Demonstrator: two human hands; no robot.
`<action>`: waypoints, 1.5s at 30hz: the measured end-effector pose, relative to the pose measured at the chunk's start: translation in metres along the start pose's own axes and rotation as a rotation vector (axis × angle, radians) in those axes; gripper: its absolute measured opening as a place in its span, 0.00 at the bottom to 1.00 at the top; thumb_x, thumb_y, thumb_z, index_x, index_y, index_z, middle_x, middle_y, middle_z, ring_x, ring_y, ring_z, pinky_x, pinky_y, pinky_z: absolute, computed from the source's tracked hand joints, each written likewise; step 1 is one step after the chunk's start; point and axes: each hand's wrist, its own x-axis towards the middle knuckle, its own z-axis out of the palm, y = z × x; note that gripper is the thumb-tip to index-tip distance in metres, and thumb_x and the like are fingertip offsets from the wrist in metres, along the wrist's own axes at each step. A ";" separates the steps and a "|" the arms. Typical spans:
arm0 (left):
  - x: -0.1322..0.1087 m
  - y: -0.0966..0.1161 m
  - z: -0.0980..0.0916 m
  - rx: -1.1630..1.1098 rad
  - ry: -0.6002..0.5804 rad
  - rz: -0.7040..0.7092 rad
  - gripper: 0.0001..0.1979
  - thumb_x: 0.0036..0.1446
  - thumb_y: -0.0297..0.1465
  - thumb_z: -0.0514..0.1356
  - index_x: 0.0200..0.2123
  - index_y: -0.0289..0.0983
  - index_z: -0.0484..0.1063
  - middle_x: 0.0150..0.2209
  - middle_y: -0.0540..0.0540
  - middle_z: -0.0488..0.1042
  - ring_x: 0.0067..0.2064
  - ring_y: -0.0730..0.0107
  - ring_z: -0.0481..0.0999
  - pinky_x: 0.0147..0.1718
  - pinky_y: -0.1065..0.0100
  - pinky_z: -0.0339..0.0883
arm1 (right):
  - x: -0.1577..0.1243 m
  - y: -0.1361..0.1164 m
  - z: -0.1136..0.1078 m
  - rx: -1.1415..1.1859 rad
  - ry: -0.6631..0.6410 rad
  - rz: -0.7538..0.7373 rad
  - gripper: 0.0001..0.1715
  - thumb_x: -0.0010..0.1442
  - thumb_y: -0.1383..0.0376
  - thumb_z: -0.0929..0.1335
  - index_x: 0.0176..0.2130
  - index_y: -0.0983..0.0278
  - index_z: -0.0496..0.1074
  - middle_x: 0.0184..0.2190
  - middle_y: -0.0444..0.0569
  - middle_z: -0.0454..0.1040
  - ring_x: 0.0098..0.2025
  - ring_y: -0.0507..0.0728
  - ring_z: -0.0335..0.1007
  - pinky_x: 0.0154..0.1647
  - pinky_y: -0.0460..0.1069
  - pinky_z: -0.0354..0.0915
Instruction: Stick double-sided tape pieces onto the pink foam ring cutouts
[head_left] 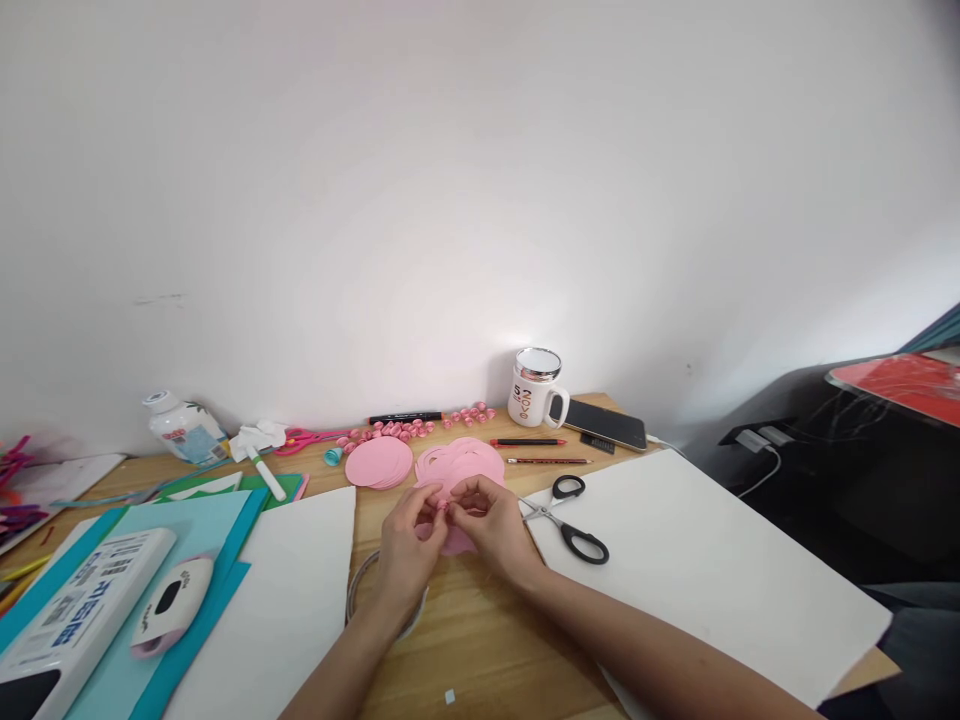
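Note:
My left hand [409,535] and my right hand [487,525] meet at the middle of the table, fingertips pinched together. Between them is a small rolled piece of pink paper [442,505], mostly covered by the fingers. Pink cut paper shapes [469,463] lie just beyond the hands, and part of another pink piece shows below the fingers. To the left of these is a stack of pink paper circles [379,464]. Black-handled scissors [551,513] lie spread on white paper beside my right hand. A roll of tape [360,588] is partly hidden under my left wrist.
Along the wall stand a white mug [531,395] and a white bottle [184,430], with several small pink paper rolls [401,432] between. A phone [607,424], a pencil [550,461] and pink scissors [307,440] lie nearby. Coloured sheets [202,515] and a white box [90,600] are left.

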 end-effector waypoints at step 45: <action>0.001 0.011 0.001 -0.225 0.009 -0.219 0.09 0.48 0.35 0.58 0.31 0.35 0.70 0.30 0.45 0.74 0.32 0.66 0.74 0.30 0.66 0.70 | -0.002 -0.006 0.005 0.052 0.020 -0.015 0.06 0.46 0.65 0.68 0.26 0.64 0.66 0.24 0.44 0.70 0.26 0.52 0.69 0.29 0.47 0.68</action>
